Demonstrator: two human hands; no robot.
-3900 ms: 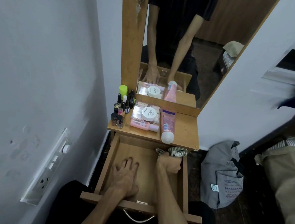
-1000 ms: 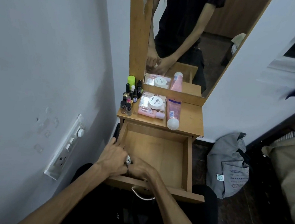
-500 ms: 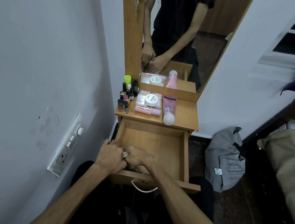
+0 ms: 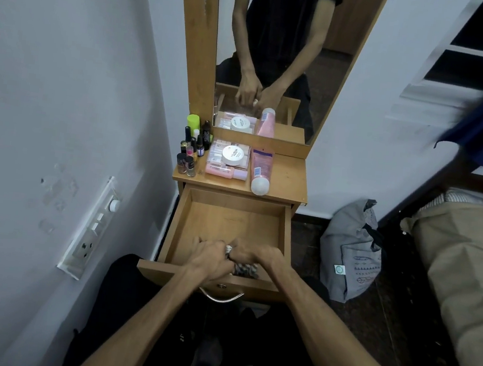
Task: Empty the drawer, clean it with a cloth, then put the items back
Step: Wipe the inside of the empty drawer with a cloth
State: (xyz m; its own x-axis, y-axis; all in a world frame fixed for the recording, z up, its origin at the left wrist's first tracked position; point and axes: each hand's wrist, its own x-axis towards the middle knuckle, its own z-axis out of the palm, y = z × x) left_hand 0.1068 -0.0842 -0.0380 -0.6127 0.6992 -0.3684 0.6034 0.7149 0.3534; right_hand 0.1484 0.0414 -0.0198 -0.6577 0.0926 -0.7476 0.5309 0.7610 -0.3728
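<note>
From the head view, both of my hands meet at the near edge of the open drawer (image 4: 231,220), just behind its front panel. My left hand (image 4: 210,259) and right hand (image 4: 258,258) are bunched together, each grip clenched on the patterned cloth (image 4: 244,269), which shows only as a crumpled wad between and under my fingers. Beyond my grip the drawer floor lies bare wood, with nothing in it that I can see.

Further ahead of my grip, on the tabletop (image 4: 289,179), wait the things taken out: the pink tube (image 4: 260,170) lying flat, the white jar (image 4: 233,155) on a clear box of small items, and a cluster of nail polish bottles (image 4: 191,153) to the front-left, close to the tabletop's edge. The mirror (image 4: 285,55) repeats my hands on the cloth.

I judge I am wiping the near corner. The risk: with the cloth so wadded, I may skip the far corners. Leaning weight on the extended drawer could strain it, and a careless lift of my arm could topple those upright bottles.
</note>
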